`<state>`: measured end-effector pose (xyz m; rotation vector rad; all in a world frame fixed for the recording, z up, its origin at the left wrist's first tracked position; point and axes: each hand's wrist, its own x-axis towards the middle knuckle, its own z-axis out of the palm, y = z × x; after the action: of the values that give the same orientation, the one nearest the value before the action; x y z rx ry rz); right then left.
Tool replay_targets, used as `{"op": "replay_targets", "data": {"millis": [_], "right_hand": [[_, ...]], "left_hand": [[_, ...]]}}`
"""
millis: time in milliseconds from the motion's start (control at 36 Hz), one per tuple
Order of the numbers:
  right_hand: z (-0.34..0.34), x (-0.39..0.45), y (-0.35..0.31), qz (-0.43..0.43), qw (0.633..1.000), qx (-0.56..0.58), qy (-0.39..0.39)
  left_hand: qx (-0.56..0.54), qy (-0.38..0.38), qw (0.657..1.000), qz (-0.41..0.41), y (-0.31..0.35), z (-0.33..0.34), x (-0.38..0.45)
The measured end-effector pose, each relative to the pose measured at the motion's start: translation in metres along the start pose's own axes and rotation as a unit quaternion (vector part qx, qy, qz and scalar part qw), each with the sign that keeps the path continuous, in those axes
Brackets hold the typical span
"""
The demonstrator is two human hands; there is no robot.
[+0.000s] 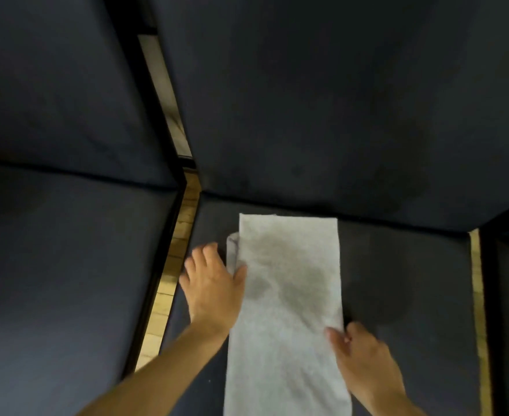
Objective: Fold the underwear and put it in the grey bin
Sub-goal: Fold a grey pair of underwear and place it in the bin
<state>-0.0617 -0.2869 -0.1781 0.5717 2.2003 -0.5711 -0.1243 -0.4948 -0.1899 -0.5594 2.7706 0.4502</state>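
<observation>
A light grey piece of underwear lies folded into a long strip on a dark seat cushion, running from the backrest toward me. My left hand lies flat beside the strip's left edge, fingers spread on the cushion and thumb on the cloth. My right hand is at the strip's right edge lower down, with the thumb on top of the cloth and the fingers at or under the edge. No grey bin is in view.
Dark upholstered backrests rise behind the seat. A second dark seat stands to the left, across a narrow gap showing wooden floor. Another strip of floor shows along the cushion's right side.
</observation>
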Motion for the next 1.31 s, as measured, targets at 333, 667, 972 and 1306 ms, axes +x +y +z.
{"op": "replay_targets", "data": {"millis": [333, 667, 972, 1306], "right_hand": [[-0.001, -0.006, -0.006, 0.07, 0.99, 0.096, -0.081], [-0.012, -0.045, 0.012, -0.022, 0.939, 0.341, -0.045], [-0.173, -0.26, 0.081, -0.235, 0.893, 0.383, 0.033], [-0.412, -0.628, 0.138, -0.422, 0.778, 0.396, 0.245]], "left_hand": [[-0.001, -0.275, 0.949, -0.156, -0.013, 0.008, -0.064], [-0.438, -0.242, 0.846, -0.181, -0.024, -0.024, -0.104], [-0.476, -0.157, 0.859, 0.103, 0.076, -0.219, -0.248], [-0.611, -0.087, 0.694, 0.371, 0.231, -0.522, -0.494]]}}
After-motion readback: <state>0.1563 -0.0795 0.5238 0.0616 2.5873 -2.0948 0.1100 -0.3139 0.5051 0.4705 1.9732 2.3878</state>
